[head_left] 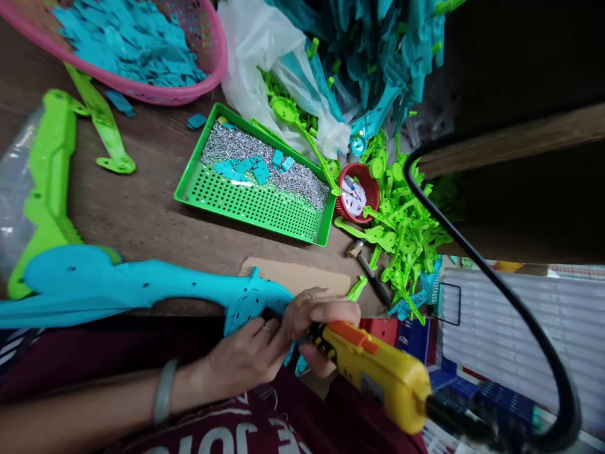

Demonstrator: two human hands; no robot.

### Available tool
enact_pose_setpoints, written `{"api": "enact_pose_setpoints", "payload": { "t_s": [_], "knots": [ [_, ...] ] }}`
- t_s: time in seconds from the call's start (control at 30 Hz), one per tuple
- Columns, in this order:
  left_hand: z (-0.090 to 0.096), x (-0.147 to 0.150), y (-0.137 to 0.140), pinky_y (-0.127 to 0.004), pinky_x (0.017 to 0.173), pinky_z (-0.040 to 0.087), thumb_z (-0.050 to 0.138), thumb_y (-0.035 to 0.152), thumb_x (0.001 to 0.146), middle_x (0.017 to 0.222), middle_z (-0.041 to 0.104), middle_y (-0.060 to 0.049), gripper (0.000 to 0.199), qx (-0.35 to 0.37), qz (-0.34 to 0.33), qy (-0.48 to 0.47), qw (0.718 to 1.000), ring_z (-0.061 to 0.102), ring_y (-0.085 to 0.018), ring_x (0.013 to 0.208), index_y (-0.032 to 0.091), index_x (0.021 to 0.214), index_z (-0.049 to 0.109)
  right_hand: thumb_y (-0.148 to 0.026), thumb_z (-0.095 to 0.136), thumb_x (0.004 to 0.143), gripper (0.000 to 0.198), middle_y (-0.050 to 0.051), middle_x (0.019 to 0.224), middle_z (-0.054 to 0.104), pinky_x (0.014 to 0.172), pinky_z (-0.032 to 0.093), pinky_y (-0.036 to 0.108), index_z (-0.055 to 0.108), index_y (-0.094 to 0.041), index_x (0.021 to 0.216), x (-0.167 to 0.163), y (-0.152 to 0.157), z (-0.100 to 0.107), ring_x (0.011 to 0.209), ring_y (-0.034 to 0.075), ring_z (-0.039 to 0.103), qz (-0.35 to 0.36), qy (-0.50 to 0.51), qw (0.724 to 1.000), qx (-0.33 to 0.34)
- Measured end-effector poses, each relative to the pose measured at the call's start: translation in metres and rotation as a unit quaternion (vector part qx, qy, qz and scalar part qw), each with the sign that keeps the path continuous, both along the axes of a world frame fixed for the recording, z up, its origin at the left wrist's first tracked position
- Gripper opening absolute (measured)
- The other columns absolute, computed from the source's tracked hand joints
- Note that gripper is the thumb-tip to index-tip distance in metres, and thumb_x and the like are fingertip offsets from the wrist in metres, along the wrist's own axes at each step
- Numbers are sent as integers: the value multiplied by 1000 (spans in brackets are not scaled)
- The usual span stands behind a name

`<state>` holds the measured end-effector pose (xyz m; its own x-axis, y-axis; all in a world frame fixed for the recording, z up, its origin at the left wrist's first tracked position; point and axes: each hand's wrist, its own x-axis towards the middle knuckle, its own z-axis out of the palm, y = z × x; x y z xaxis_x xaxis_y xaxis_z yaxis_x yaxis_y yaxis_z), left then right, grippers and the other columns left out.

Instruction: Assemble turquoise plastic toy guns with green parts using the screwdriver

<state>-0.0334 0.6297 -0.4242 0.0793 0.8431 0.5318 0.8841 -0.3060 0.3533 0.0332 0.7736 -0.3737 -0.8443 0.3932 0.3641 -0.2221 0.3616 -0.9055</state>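
Note:
A long blue plastic part [179, 284] lies along the table's near edge, its wider end at my hands. My left hand [248, 353], a bracelet on its wrist, is closed around that end, with its fingertips partly hidden. In my right hand [321, 312] is a yellow electric screwdriver [385, 381] with an orange switch lever. The screwdriver's front end points at the blue part; the tip is hidden by my fingers. Just behind my hands, a piece of cardboard [302, 274] lies flat on the table.
A green perforated tray [255, 211] holds many screws and small blue pieces. Behind it stand a pink basket [165, 94] of blue pieces and a plastic bag [259, 38]. Right are a small red basket [373, 189], a hammer [371, 271], piled green parts [401, 221] and a black cord [496, 277].

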Motion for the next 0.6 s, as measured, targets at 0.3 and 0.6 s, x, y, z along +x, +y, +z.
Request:
{"api": "enact_pose_setpoints", "payload": {
  "t_s": [0.3,0.6],
  "knots": [
    [5,9,33,-40,98,47,41,12,95,124,65,-9,38,-27,-15,72,997,56,-25,118,9,123,66,-51,59,87,33,-10,63,42,47,48,26,42,-29,105,-129,94,-23,43,9,49,-221,104,969,-17],
    [2,1,27,-40,102,49,42,15,96,128,67,-13,39,0,30,98,995,61,-27,119,6,126,65,-54,61,87,41,-10,63,45,49,50,27,38,-29,110,-135,99,-47,46,11,54,-209,78,975,-18]
  ]
}}
